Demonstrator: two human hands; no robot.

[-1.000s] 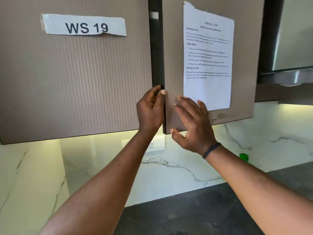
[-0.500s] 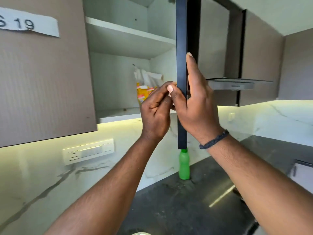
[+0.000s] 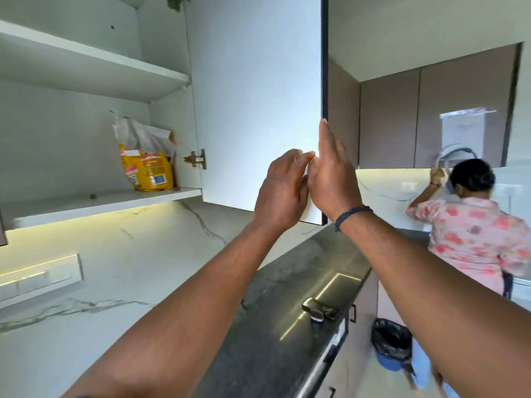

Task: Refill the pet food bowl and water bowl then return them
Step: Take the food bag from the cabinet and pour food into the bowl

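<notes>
A yellow pet food bag (image 3: 146,168) with a crumpled open top stands on the lower shelf (image 3: 103,201) of the wall cupboard. The cupboard door (image 3: 258,104) stands wide open, showing its white inner face. My left hand (image 3: 283,188) rests with relaxed fingers on that inner face, near the door's free edge. My right hand (image 3: 330,173) lies along the dark edge with straight fingers pointing up. The two hands touch each other. No bowl is in view.
A dark stone counter (image 3: 287,311) runs below, with a small metal object (image 3: 319,308) on it. Another person in a pink floral top (image 3: 471,234) stands at the right. A bin lined with a black bag (image 3: 392,343) sits on the floor. A switch panel (image 3: 40,278) is on the marble wall.
The cupboard door has swung from shut to wide open with both hands on its edge. The shelves and the yellow bag came into view, and my view has turned right.
</notes>
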